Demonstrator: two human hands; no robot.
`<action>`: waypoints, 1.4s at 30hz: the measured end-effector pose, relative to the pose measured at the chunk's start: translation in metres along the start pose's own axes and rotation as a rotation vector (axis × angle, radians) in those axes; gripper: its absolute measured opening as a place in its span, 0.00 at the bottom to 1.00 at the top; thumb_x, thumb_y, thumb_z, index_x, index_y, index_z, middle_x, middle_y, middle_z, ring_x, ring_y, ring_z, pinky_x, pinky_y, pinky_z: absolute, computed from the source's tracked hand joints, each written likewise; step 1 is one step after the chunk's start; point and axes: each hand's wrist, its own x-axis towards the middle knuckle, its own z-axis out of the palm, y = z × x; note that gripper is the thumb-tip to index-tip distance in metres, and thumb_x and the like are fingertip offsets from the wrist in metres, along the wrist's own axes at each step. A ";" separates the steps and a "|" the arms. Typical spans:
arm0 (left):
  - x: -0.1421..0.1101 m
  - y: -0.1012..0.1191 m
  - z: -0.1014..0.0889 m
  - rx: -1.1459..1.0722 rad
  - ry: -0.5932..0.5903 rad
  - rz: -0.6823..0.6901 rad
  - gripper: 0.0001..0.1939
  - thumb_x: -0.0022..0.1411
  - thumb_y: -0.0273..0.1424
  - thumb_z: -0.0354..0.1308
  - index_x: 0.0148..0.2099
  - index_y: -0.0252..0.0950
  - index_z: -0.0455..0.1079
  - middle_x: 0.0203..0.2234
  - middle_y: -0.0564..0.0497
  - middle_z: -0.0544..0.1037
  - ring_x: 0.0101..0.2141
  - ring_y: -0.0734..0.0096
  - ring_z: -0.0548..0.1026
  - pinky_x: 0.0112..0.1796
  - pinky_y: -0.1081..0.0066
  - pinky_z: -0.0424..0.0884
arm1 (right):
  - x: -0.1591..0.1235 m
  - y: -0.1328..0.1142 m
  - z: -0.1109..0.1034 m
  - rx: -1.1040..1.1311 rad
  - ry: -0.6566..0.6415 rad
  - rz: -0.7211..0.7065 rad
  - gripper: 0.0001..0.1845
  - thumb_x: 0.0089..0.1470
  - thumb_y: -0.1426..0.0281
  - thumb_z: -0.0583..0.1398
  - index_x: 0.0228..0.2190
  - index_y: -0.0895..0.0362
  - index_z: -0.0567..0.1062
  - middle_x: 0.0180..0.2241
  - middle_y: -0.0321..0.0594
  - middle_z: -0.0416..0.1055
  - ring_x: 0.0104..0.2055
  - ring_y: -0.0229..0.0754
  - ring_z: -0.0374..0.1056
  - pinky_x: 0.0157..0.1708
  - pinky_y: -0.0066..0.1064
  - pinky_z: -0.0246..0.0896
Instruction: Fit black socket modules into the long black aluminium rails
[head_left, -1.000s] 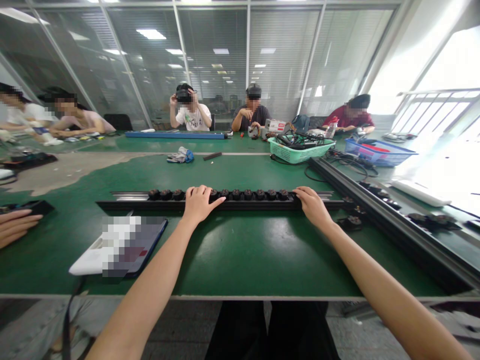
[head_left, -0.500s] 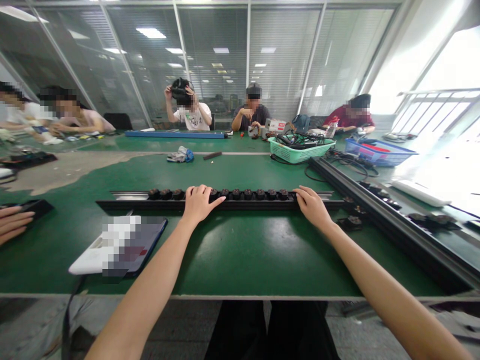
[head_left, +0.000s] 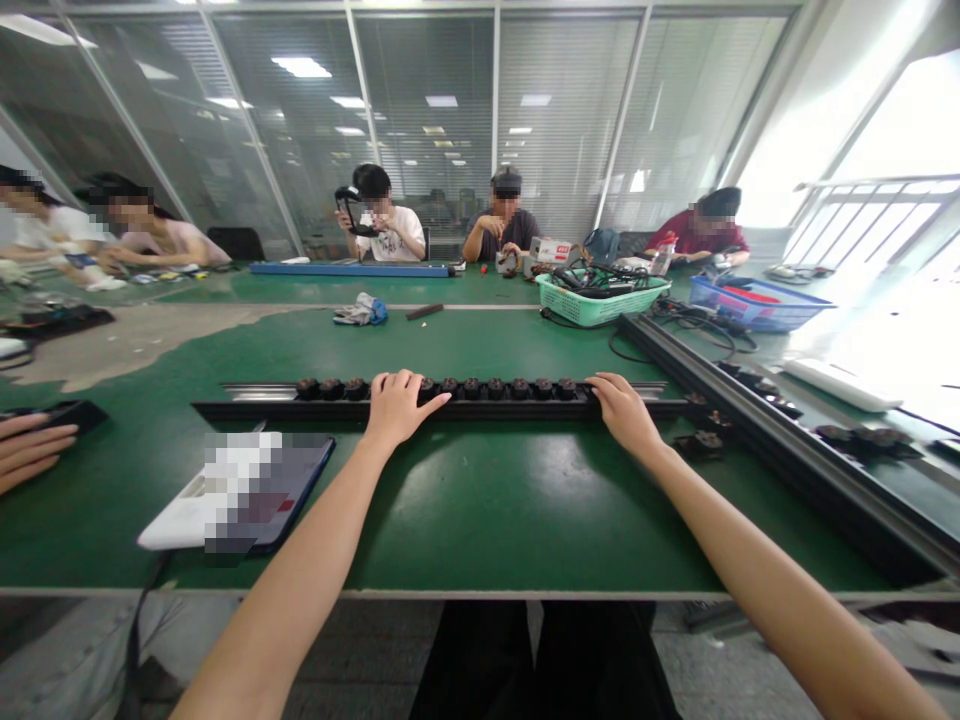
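A long black rail [head_left: 262, 411] lies crosswise on the green table, with a row of round black parts [head_left: 496, 388] seated along its channel. My left hand [head_left: 397, 408] is laid over the rail left of its middle, thumb out along the near side and fingers curled over the top, where they cover some of the round parts. Toward the rail's right end, my right hand [head_left: 624, 412] grips at the last part of the row, fingers bent over the far side. What lies under its fingertips is hidden.
A phone [head_left: 307, 485] and a white device [head_left: 176, 515] lie at left, near another person's hand [head_left: 34, 450]. A second long rail [head_left: 780, 450] runs diagonally at right, by loose black parts [head_left: 701, 445]. A green basket [head_left: 600, 305] and grey gloves [head_left: 362, 310] are farther back.
My hands and the rail have not visibly moved. Across the table, a person has lowered a black headset from the head and holds it to one side.
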 end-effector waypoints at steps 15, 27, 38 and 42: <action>0.000 -0.001 0.001 0.050 0.008 0.012 0.39 0.68 0.62 0.40 0.54 0.35 0.74 0.49 0.38 0.76 0.52 0.48 0.69 0.58 0.52 0.56 | -0.001 0.003 -0.003 0.007 0.017 0.027 0.21 0.65 0.66 0.50 0.49 0.55 0.79 0.54 0.54 0.72 0.56 0.55 0.69 0.57 0.50 0.66; 0.000 0.001 -0.002 0.020 0.002 0.007 0.38 0.68 0.61 0.41 0.54 0.35 0.74 0.49 0.38 0.76 0.52 0.49 0.69 0.59 0.51 0.55 | -0.001 0.003 -0.005 0.011 0.011 0.035 0.21 0.65 0.66 0.50 0.49 0.56 0.79 0.55 0.53 0.73 0.57 0.54 0.69 0.59 0.49 0.65; 0.000 0.001 -0.001 0.043 0.000 0.003 0.38 0.67 0.61 0.41 0.53 0.35 0.74 0.49 0.38 0.75 0.52 0.48 0.69 0.58 0.52 0.56 | -0.002 0.007 -0.005 0.004 0.024 0.048 0.21 0.65 0.67 0.50 0.48 0.56 0.80 0.55 0.53 0.73 0.57 0.54 0.70 0.59 0.49 0.65; 0.000 0.001 -0.002 0.039 -0.004 0.000 0.37 0.68 0.61 0.41 0.53 0.36 0.74 0.49 0.38 0.75 0.53 0.48 0.69 0.59 0.52 0.55 | -0.002 0.006 -0.006 0.004 0.020 0.057 0.21 0.65 0.67 0.51 0.48 0.57 0.80 0.55 0.53 0.73 0.56 0.54 0.70 0.59 0.48 0.65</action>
